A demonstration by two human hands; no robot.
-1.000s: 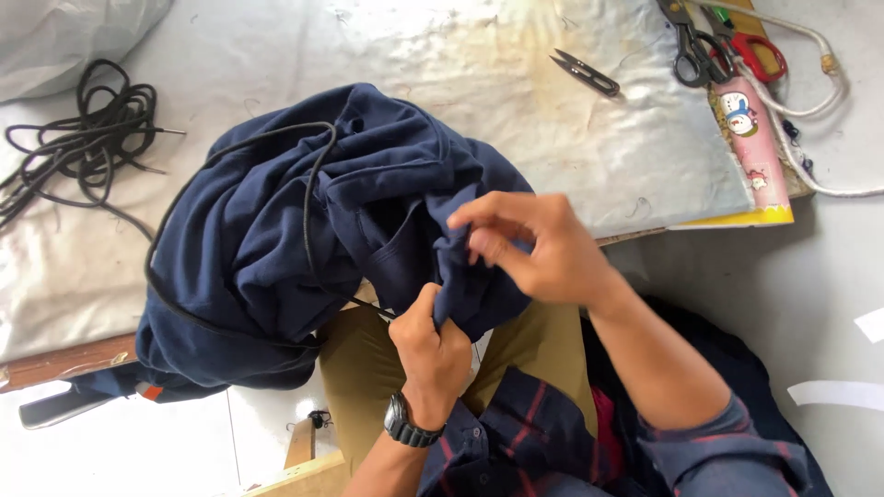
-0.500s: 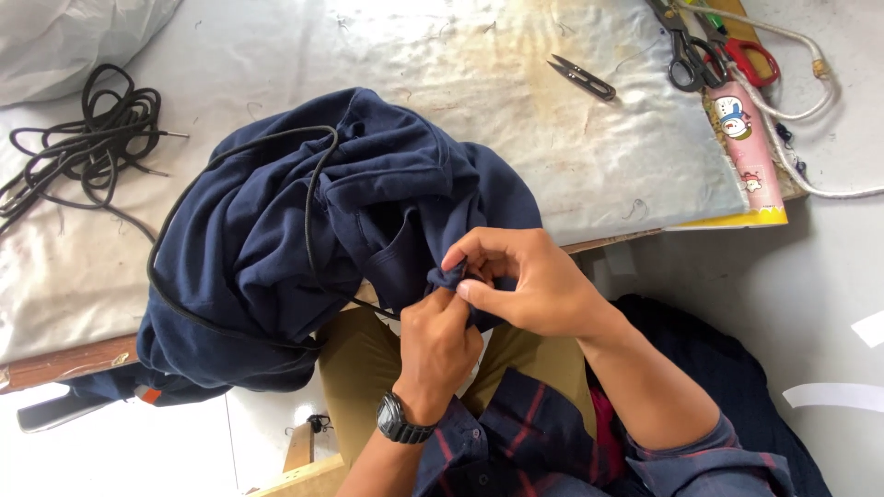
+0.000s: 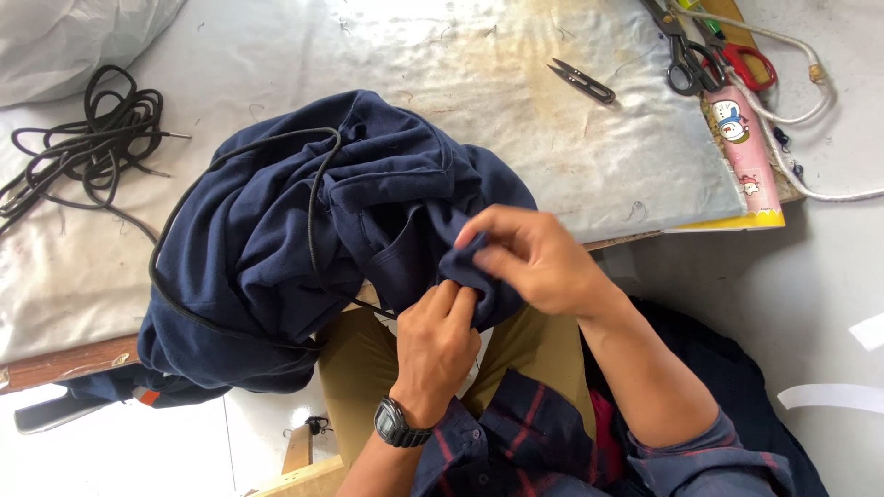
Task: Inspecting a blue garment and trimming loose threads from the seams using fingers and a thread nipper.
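left hand (image 3: 437,345): fingers pinching fold of crumpled navy-blue fabric garment (image 3: 276,248)
right hand (image 3: 534,258): fingers pinching same fold
tip: keep fold taut, thin black drawcord (image 3: 313,193) clear

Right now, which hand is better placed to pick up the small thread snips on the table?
Probably the right hand: it pinches the navy garment on the side nearer the thread snips. The left hand grips the fabric lower down, closer to the body.
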